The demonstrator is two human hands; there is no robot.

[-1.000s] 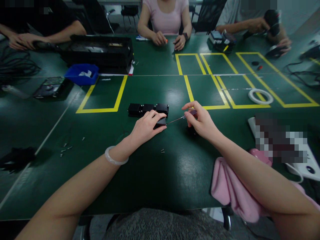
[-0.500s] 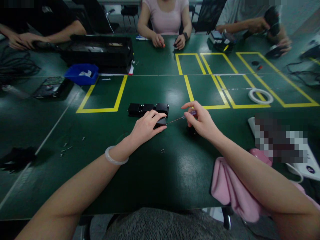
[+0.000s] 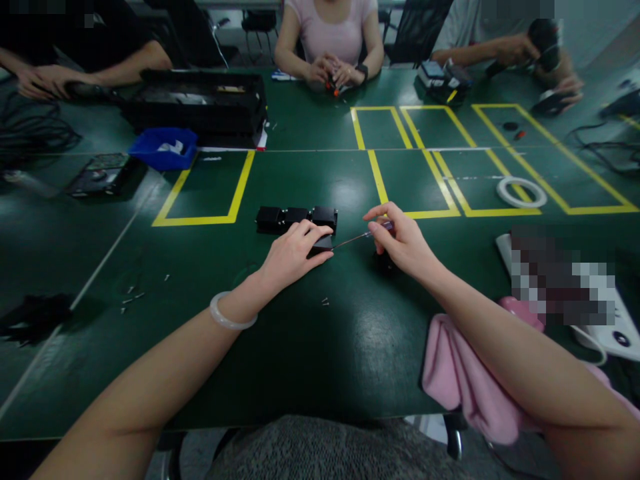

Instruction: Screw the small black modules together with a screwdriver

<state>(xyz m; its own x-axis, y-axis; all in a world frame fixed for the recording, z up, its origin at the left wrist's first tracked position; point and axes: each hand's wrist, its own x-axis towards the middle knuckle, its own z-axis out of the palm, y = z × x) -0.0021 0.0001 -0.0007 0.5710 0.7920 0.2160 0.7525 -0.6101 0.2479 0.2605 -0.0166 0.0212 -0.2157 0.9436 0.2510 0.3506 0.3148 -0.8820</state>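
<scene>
Counter (image 3: 280, 373), green, marked out with yellow tape, carrying all items below. Long black case (image 3: 215, 125), one, at the far left. Pink cloth (image 3: 465, 373), one, bunched near the front edge beneath the right forearm. Blue bin (image 3: 156, 157), one, beside the case, with pale pieces inside. Row of three black blocks (image 3: 297, 215), set end to end, silver fittings visible; judged as set aside, though whether they are finished cannot be told. Hands, two, both occupied: work apparently under way on a single piece, with loose hardware not yet used or else already removed, which the view does not settle. Left hand (image 3: 300, 250), thumb and fingers pinching a separate black block, just on the near side of the row. Right hand (image 3: 397, 237), thumb and fingers pinching the handle of a screwdriver (image 3: 355, 237), its shaft slanting down to the left. Black block (image 3: 321, 245), one, under the left fingers, to the left of the right hand and well apart from it, the screwdriver tip at its right end; contact too small to confirm. Small screws (image 3: 325, 301), a pair, loose on the near side of the block; more screws (image 3: 133, 298), scattered farther left.
</scene>
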